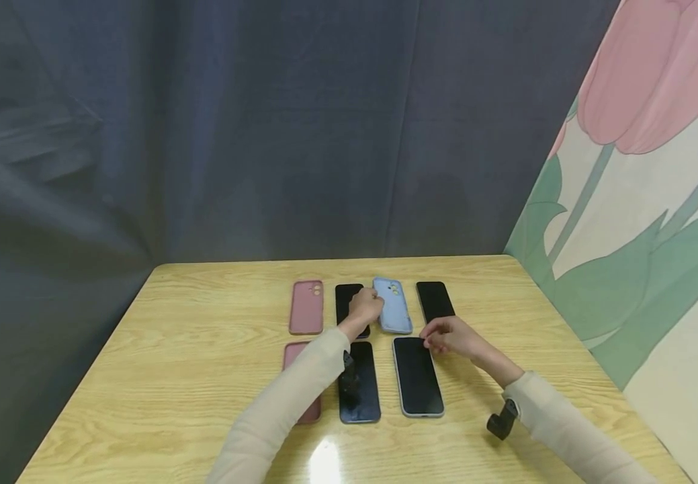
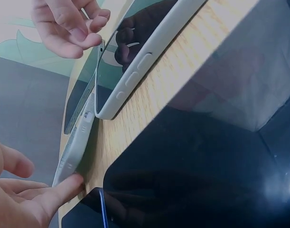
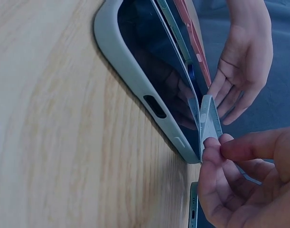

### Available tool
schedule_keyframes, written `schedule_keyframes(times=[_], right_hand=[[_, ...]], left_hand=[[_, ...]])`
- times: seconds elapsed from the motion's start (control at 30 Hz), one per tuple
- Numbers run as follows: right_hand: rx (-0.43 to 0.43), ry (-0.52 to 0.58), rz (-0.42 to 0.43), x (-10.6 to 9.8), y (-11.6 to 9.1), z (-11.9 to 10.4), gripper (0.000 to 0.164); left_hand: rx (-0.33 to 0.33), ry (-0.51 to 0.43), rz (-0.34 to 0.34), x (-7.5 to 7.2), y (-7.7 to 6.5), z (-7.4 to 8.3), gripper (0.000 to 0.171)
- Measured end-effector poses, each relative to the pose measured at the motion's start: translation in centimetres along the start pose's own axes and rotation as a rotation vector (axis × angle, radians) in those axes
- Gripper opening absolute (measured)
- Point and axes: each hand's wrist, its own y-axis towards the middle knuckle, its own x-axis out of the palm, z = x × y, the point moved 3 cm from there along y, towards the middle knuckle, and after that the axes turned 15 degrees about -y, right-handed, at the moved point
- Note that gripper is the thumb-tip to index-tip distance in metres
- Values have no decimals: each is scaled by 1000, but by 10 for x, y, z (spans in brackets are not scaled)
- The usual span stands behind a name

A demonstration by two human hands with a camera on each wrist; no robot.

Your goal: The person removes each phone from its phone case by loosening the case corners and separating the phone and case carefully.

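Note:
A light blue phone case (image 1: 394, 310) lies on the table, its hollow side up. My left hand (image 1: 367, 306) is at its left edge; in the left wrist view the index finger touches the side of the case (image 2: 77, 147) while the thumb is held off it. My right hand (image 1: 449, 336) hovers by the top right corner of a phone in a pale case (image 1: 419, 380), screen up. In the right wrist view its fingers (image 3: 216, 154) are loosely bent, thumb and index tips close together, with nothing seen between them.
Left of the blue case lies a dark phone (image 1: 346, 297), partly covered by my hand, then a pink case (image 1: 306, 308). Another dark phone (image 1: 435, 300) lies to its right. Nearer me are a dark phone (image 1: 363, 393) and a second pink case (image 1: 310, 412), mostly under my sleeve.

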Motion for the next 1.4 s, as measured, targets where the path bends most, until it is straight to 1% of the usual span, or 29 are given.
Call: schedule_keyframes(times=[0.13,0.2,0.27,0.33,0.47,0.5,0.57,0.67,0.73,0.83,0.93,1.0,1.07,1.1,1.27,1.4], right_hand=[[16,-24,18,1,-1,3,17],[24,-49,38,2,0,5,16],[50,-92,74,3,0,8,15],[94,-135,114,5,1,11,12],[171,-199,154,9,-1,10,10],[187,-206,155,9,-2,10,12],[188,-214,144,12,-2,9,16],[202,-265,136,16,-2,8,26],[194,-309,128,19,-1,8,35],[195,-411,129,22,0,6,49],[194,-501,119,24,1,6,62],[196,-559,114,25,2,7,67],[199,-596,112,25,3,7,70],[202,-610,115,25,3,8,70],[213,-632,155,24,5,8,69],[198,-665,179,24,8,7,66]], left_hand=[[26,13,-10,0,-1,0,35],[22,12,-17,1,-1,-1,34],[17,7,-21,1,-1,-2,27],[13,6,-21,1,-1,-3,19],[23,13,-1,0,-1,-4,40],[23,12,4,0,-1,-3,40],[24,2,2,-2,-3,-3,40],[24,-43,-13,-6,-7,-1,38],[40,-62,-17,-9,-11,-1,36],[75,-85,4,-16,-16,0,31],[92,-162,9,-20,-19,-1,27],[87,-245,2,-22,-20,-2,25],[78,-312,-12,-23,-21,-3,24],[73,-330,-19,-23,-22,-3,23],[63,-377,-60,-24,-24,-3,19],[52,-416,-87,-25,-27,-4,18]])
